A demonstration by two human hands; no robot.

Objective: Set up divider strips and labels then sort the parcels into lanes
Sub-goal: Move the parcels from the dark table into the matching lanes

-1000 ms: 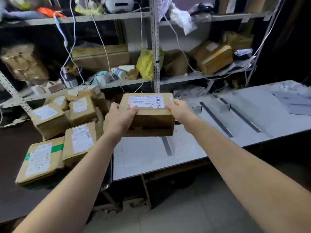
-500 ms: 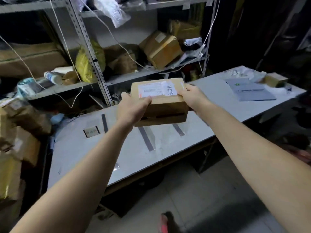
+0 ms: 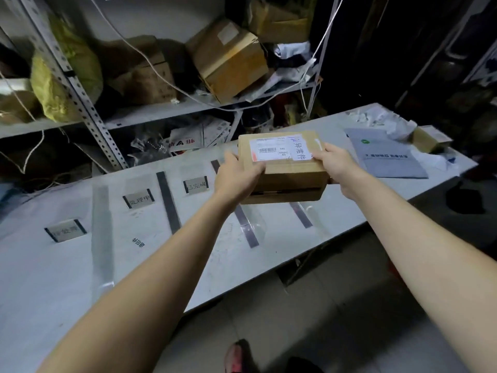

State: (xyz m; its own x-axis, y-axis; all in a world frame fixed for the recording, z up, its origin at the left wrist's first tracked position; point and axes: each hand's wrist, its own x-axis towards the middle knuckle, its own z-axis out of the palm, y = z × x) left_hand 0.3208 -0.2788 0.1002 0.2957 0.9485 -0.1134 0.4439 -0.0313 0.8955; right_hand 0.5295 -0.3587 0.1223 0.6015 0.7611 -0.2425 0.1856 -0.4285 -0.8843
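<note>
So, I've got the parcel [image 3: 290,179] pinched by its short ends, left grip [image 3: 236,179] at 9 o'clock and right grip [image 3: 336,165] at 3, long axis running across, hovering over the counter [image 3: 53,278] above the gap between the two rightmost divider strips [image 3: 302,215].

Two bare forearms reach in from seven and five o'clock, uncovered to the wrists, ending in the left hand [image 3: 236,179] and right hand [image 3: 336,165]. At six o'clock shows a reddish shoe [image 3: 238,356], with dark cloth [image 3: 302,366] just beside it.
</note>
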